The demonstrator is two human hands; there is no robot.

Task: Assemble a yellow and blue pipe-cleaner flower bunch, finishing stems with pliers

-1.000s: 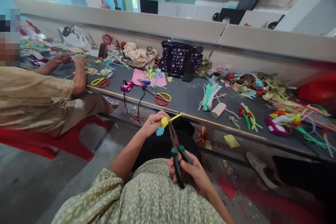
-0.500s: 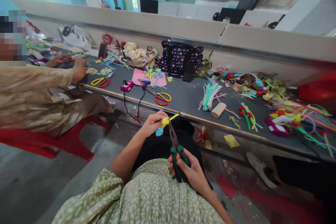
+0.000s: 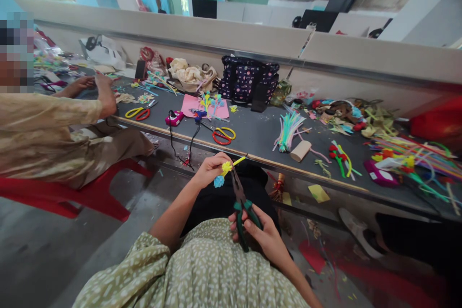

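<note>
My left hand point(image 3: 210, 169) pinches a small pipe-cleaner flower point(image 3: 224, 171), yellow with a blue tuft below and a yellow stem sticking out to the right. My right hand point(image 3: 260, 235) grips the green handles of long-nose pliers point(image 3: 240, 202). The pliers' tips reach up to the flower's stem, right beside my left fingers. Both hands hover over my lap, just short of the dark table's wooden front edge point(image 3: 296, 169).
On the table lie red-and-yellow scissors point(image 3: 223, 135), a pink sheet point(image 3: 204, 106), a dotted bag point(image 3: 248, 80), a bundle of pipe cleaners point(image 3: 288, 131), a roll point(image 3: 300, 151) and many coloured stems at right. A person in beige point(image 3: 43, 134) sits left on a red chair point(image 3: 72, 194).
My right hand has closed tighter on the plier handles and shifted slightly left. The person's hands at left have moved a little on the table.
</note>
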